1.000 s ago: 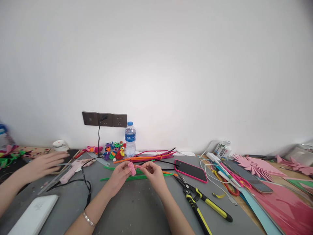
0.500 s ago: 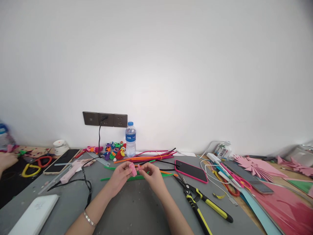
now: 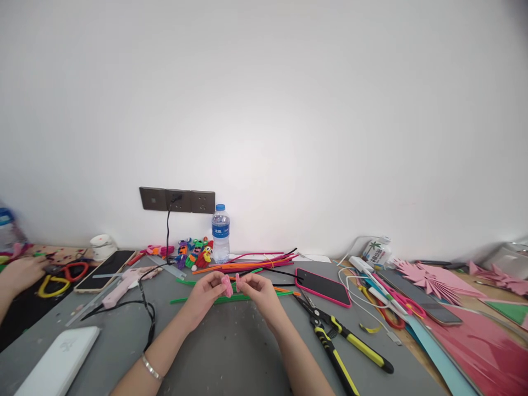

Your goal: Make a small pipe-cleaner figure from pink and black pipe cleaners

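Note:
My left hand (image 3: 206,297) pinches a small fuzzy pink piece (image 3: 226,286), which looks like bent pipe cleaner, between thumb and fingers. Close beside it, my right hand (image 3: 258,291) grips a smaller, narrow pink pipe-cleaner piece (image 3: 237,281). A slim gap separates the two pieces. Just behind my hands lie green pipe cleaners (image 3: 241,297) and a bundle of orange and magenta pipe cleaners (image 3: 264,263). Black-and-yellow pliers (image 3: 330,330) rest to the right of my right forearm, near a pink-cased phone (image 3: 324,287).
A water bottle (image 3: 220,234) and small pipe-cleaner figures (image 3: 196,254) stand by the wall. On the left are a pink glue gun (image 3: 121,289), its black cord, a white power bank (image 3: 58,362) and another person's hand (image 3: 27,275). Pink paper (image 3: 478,341) and scissors (image 3: 406,302) lie right.
My right hand has turned its small pink piece upright and brought it nearer the left one. At far left, the other person's hand has reached further in toward the scissors.

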Available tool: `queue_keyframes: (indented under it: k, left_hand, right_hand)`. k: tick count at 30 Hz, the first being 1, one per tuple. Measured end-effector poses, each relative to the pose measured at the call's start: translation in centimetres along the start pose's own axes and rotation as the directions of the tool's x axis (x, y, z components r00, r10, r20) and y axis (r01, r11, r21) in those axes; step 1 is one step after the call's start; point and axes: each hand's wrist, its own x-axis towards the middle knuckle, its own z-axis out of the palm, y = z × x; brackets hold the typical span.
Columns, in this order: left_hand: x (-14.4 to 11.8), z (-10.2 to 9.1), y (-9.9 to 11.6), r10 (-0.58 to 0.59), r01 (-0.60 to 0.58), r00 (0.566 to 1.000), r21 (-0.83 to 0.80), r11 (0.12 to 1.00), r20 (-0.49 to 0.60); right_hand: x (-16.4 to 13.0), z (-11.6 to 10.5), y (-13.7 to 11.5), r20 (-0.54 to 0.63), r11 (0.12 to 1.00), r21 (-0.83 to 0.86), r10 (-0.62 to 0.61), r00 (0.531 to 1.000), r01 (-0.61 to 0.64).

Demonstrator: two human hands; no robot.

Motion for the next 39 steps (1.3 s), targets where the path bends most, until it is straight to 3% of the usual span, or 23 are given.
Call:
queue_keyframes:
  k: [14, 39]
  left_hand:
    - [0.3, -1.1, -1.2, 0.049, -0.048, 0.999, 0.201, 0.978, -0.002]
    - [-0.1, -0.1, -0.4, 0.086, -0.095, 0.995, 0.212, 0.973, 0.048]
  right_hand:
    - [0.0, 0.5, -0.1, -0.006, 0.997, -0.077, -0.002, 1.0, 0.001]
    - [-0.4, 1.2, -0.5, -0.032, 0.959, -0.272, -0.096, 0.995, 0.084]
